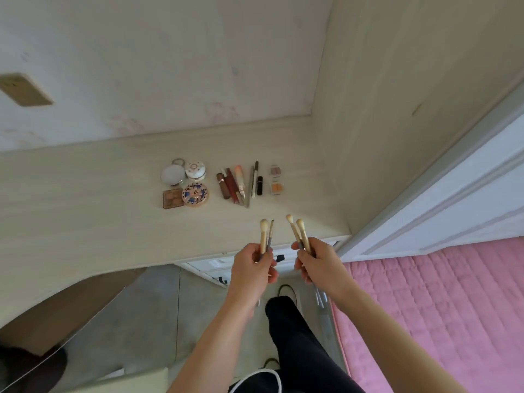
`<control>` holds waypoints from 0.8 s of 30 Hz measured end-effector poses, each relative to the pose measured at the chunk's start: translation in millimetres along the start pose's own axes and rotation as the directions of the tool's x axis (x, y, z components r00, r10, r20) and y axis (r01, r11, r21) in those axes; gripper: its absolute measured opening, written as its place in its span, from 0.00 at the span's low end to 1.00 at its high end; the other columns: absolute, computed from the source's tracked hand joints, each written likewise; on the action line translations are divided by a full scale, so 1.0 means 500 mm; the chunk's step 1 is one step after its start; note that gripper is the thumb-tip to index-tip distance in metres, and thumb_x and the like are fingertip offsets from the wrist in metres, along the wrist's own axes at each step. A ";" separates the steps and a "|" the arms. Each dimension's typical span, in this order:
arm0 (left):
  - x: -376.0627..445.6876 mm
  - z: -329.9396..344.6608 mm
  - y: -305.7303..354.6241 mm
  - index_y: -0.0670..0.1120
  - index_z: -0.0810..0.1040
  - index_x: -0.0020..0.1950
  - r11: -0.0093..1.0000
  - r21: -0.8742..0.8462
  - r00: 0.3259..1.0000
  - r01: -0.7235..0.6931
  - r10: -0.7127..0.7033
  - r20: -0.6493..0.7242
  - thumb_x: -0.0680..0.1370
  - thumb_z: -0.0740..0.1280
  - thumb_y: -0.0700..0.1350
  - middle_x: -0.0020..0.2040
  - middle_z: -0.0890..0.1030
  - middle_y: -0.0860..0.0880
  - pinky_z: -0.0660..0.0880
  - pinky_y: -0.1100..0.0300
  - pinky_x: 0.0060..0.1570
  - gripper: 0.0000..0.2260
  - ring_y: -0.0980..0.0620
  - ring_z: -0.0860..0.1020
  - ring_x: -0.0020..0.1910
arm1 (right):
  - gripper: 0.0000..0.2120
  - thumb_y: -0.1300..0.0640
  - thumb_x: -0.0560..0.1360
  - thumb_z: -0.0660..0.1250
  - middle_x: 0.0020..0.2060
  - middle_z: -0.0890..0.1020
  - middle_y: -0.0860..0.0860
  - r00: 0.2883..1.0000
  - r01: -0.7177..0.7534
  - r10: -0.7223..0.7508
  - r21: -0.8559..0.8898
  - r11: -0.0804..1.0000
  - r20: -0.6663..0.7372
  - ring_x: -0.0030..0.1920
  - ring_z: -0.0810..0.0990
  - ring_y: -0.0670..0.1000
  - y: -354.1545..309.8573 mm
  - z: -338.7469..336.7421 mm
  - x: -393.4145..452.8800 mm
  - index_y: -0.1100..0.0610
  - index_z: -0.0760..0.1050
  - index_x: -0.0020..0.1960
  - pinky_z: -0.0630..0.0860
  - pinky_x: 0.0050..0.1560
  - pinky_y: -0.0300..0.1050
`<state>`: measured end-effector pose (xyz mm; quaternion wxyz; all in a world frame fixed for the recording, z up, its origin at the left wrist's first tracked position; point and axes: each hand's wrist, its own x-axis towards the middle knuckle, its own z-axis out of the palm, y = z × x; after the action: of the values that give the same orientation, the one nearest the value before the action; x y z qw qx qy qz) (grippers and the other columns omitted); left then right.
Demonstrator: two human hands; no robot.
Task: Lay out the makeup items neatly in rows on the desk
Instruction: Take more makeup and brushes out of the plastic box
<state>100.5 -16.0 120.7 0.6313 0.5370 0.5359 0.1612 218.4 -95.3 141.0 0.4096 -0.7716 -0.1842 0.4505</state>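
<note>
I see my left hand and right hand each pinching 2 light, stiff brushes by the handles, near the desk edge; soft bristles stay untouched.

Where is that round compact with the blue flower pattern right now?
In the head view, the floral compact lies on the desk, in the left cluster, right of the square brown palette and below the white round box.
</note>
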 end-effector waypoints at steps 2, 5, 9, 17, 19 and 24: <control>0.036 0.013 0.023 0.42 0.76 0.46 1.000 0.012 1.000 0.004 -0.004 -0.019 0.79 0.64 0.41 0.33 0.78 0.47 0.70 0.64 0.26 0.04 0.54 0.74 0.25 | 0.10 0.64 0.79 0.55 0.34 0.78 0.53 1.000 -0.004 0.004 -0.023 1.000 0.019 0.31 0.74 0.50 -0.015 -0.010 0.043 0.58 0.74 0.52 0.71 0.31 0.41; 0.088 0.036 0.056 0.43 0.75 0.47 1.000 0.000 0.999 0.028 -0.028 -0.034 0.80 0.63 0.40 0.33 0.78 0.48 0.67 0.66 0.25 0.03 0.57 0.72 0.25 | 0.10 0.64 0.78 0.55 0.34 0.78 0.52 0.999 -0.010 0.012 -0.059 0.998 0.030 0.31 0.74 0.49 -0.038 -0.025 0.106 0.57 0.74 0.51 0.70 0.30 0.40; 0.158 0.073 0.093 0.42 0.76 0.48 0.996 -0.034 0.994 0.087 -0.089 -0.060 0.80 0.62 0.43 0.34 0.78 0.47 0.68 0.60 0.29 0.06 0.52 0.71 0.28 | 0.10 0.64 0.78 0.55 0.34 0.76 0.51 0.999 -0.013 0.016 -0.077 0.997 0.042 0.30 0.71 0.46 -0.068 -0.046 0.188 0.57 0.74 0.50 0.67 0.32 0.38; 0.274 0.138 0.118 0.39 0.76 0.48 0.979 0.013 0.979 0.203 -0.202 -0.036 0.80 0.60 0.40 0.34 0.78 0.46 0.69 0.66 0.25 0.07 0.54 0.73 0.27 | 0.09 0.64 0.77 0.56 0.35 0.77 0.52 0.987 -0.155 0.154 -0.025 0.988 -0.041 0.34 0.73 0.50 -0.087 -0.079 0.307 0.57 0.75 0.50 0.69 0.32 0.39; 0.294 0.148 0.120 0.38 0.75 0.48 0.968 -0.032 0.968 0.249 -0.250 -0.012 0.79 0.60 0.36 0.36 0.78 0.44 0.71 0.67 0.25 0.05 0.52 0.74 0.29 | 0.09 0.64 0.77 0.56 0.35 0.76 0.53 0.984 -0.173 0.172 -0.011 0.985 -0.054 0.34 0.73 0.51 -0.085 -0.082 0.325 0.58 0.75 0.50 0.69 0.32 0.40; 0.344 0.164 0.116 0.35 0.75 0.49 0.950 -0.067 0.952 0.306 -0.304 0.035 0.77 0.57 0.30 0.38 0.76 0.40 0.75 0.65 0.28 0.07 0.48 0.75 0.32 | 0.07 0.63 0.78 0.58 0.34 0.76 0.52 0.969 -0.224 0.225 0.025 0.974 -0.103 0.32 0.73 0.50 -0.073 -0.082 0.363 0.59 0.75 0.50 0.69 0.30 0.39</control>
<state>255.9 98.0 71.1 0.6738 0.4268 0.5986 0.0741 351.8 25.9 82.1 0.3702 -0.8074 -0.0709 0.4539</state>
